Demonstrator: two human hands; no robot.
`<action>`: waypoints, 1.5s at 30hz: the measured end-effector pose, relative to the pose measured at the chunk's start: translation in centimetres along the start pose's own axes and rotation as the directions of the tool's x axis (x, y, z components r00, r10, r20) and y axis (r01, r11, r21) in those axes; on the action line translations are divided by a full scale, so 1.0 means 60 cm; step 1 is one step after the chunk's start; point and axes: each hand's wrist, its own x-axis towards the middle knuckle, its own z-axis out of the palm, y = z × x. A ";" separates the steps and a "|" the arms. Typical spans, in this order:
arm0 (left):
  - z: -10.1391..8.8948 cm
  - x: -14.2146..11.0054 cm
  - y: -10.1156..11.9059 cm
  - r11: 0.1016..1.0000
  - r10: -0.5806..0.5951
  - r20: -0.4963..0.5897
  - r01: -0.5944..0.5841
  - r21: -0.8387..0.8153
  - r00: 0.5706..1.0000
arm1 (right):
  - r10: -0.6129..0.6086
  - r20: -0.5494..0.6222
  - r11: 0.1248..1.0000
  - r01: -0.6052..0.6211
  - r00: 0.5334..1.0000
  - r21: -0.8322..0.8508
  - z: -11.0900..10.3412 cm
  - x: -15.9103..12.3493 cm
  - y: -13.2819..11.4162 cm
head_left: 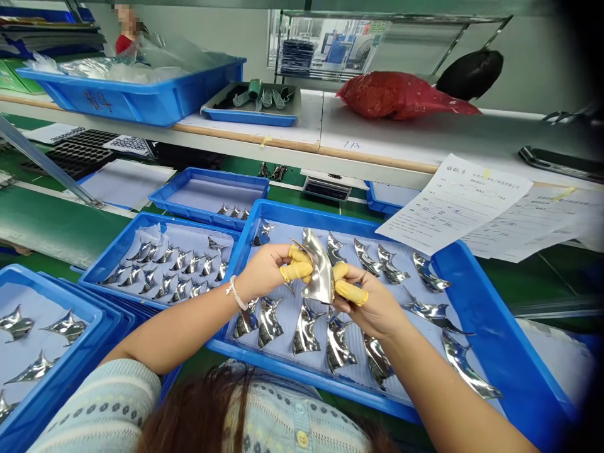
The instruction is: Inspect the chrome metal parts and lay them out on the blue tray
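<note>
Fingers in yellow finger cots (pixel 297 271) are pinching a curved, mirror-polished metal piece (pixel 318 267) from both sides, closed narrowly on it rather than spread wide. The left hand (pixel 268 272) is gripping the piece's left edge, and the right hand (pixel 367 304) is gripping its lower right edge, so the piece is standing tilted just above the middle of the frame's central blue tray (pixel 302 217). A beaded bracelet (pixel 235 293) is circling the left wrist.

Similar polished pieces (pixel 306 333) are lying in rows on pale padding inside that tray, around and below the hands. Just left of it, a second blue tray (pixel 141 221) is holding smaller rows of pieces, and a third blue tray (pixel 207 179) behind them is carrying only a few. More pieces are lying in a blue tray (pixel 28 277) at lower left.

Printed forms (pixel 453 204) are overhanging the central tray's upper right corner. Along the white shelf (pixel 377 135) above, a red plastic bag (pixel 396 95) is sitting right of center, and a large blue bin (pixel 132 100) is sitting at upper left. Beyond that bin, a co-worker (pixel 125 44) is standing.
</note>
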 end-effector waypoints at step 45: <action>-0.091 0.136 -0.045 -0.212 -0.401 -0.395 0.336 0.918 0.826 | -0.185 -0.341 0.976 0.132 0.921 -0.174 -0.049 0.030 -0.010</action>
